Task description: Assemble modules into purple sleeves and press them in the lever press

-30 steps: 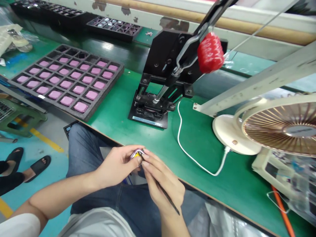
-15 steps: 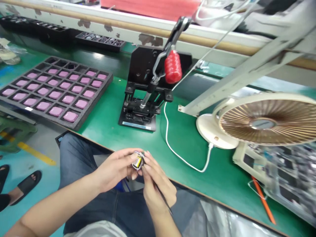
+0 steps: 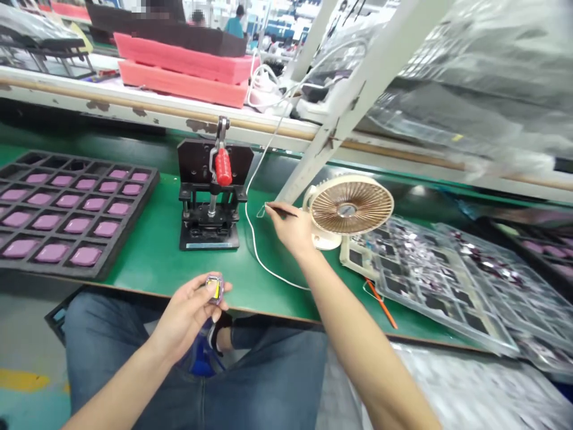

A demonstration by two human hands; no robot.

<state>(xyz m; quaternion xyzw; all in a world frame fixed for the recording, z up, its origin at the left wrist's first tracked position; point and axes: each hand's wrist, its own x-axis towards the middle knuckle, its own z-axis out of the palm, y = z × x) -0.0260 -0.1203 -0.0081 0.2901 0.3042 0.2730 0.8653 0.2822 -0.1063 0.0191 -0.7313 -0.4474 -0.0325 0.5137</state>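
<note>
My left hand [image 3: 190, 310] is closed around a small pinkish part [image 3: 214, 288] with a yellow patch, held over my lap at the bench's front edge. My right hand [image 3: 289, 227] reaches out over the green bench [image 3: 156, 263], pinching thin black tweezers [image 3: 280, 209] whose tip carries a small clear film piece [image 3: 261, 211]. That hand sits between the black lever press [image 3: 209, 197] with its red handle [image 3: 222, 166] and the small beige fan [image 3: 349, 209].
A black foam tray [image 3: 143, 197] of pink parts lies at the left. Clear plastic trays [image 3: 447, 280] of parts cover the right side. A white cable [image 3: 257, 254] loops across the bench. An orange stick [image 3: 381, 303] lies by the fan. Pink foam slabs [image 3: 179, 77] rest on the shelf behind.
My right hand left the part and reached forward past the press with the tweezers and film. My left hand stays with the part. The view tilted up and pulled back.
</note>
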